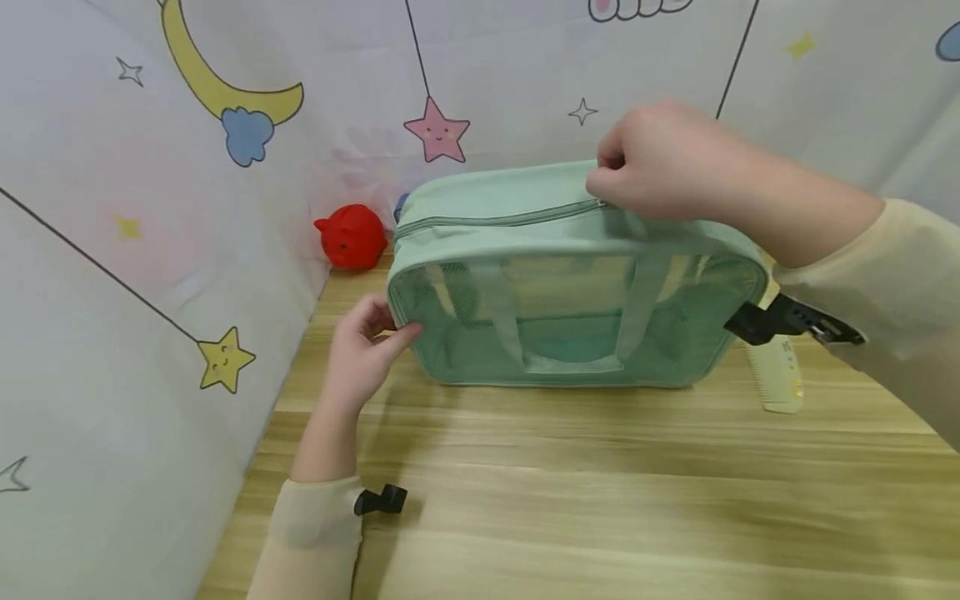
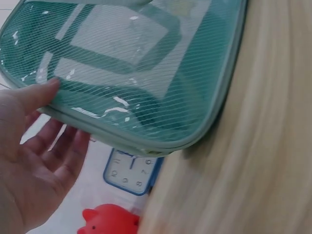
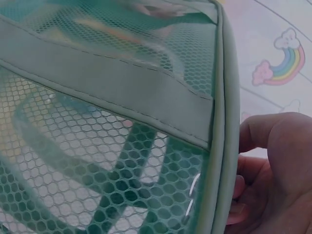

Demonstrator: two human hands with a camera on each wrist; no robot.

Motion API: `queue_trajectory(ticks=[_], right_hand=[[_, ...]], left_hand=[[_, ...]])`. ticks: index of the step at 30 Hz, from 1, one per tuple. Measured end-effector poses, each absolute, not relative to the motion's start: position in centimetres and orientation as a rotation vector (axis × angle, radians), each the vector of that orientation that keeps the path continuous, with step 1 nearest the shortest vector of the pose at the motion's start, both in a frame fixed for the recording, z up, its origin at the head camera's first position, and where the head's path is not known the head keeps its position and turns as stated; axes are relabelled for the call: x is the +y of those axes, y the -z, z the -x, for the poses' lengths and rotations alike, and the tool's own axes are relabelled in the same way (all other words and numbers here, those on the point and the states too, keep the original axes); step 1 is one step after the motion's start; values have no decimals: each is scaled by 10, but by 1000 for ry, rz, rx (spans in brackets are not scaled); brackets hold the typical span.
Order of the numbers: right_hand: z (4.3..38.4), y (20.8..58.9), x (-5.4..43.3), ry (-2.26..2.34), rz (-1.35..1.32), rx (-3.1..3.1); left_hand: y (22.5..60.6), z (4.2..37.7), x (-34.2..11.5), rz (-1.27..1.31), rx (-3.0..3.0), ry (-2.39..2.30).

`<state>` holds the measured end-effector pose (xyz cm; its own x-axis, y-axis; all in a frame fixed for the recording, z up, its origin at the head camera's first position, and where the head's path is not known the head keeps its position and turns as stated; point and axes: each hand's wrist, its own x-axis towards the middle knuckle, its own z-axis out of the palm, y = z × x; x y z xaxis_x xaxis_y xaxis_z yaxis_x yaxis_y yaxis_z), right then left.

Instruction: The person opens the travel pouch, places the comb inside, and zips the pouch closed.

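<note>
Bag: The pale green bag (image 1: 566,333) stands upright on the wooden counter (image 1: 600,483) before you, its clear front facing you, the printed curtain (image 1: 510,67) behind.
Left hand: Your left hand (image 1: 367,350) pinches the bag's left end, thumb on the front edge, fingers behind. It makes a good anchor: press down a little and draw gently outward, so the top seam lies straight.
Right hand: Your right hand (image 1: 660,162) is curled tight on top, apparently clamped on the zip's pull, which your fingers hide.
Zip: The zip (image 1: 517,221) runs along the top from the left end to your right hand, bowing slightly. Opening or closing, one cannot tell. Either way, work along the track, low and level; lifting could tip the soft bag or bind the teeth.
Handle: The handle (image 1: 504,317) hangs down the front, clear of the track; best left there.
Neighbours: A comb (image 1: 780,375) lies just beside the bag's right end, so avoid slewing the bag that way; a red toy (image 1: 352,237) sits near the left end.
</note>
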<state>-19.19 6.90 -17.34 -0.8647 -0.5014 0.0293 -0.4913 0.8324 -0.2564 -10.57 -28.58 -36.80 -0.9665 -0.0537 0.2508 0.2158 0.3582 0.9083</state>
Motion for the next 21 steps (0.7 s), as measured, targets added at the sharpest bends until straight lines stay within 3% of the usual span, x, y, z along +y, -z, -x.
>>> queue_trajectory(ticks=[8, 21], right_hand=[[188, 173, 59, 397, 833, 2944], [182, 168, 24, 287, 888, 2990]], left_hand=[[381, 104, -273, 56, -2076, 1645], [385, 101, -264, 185, -2048, 1543]])
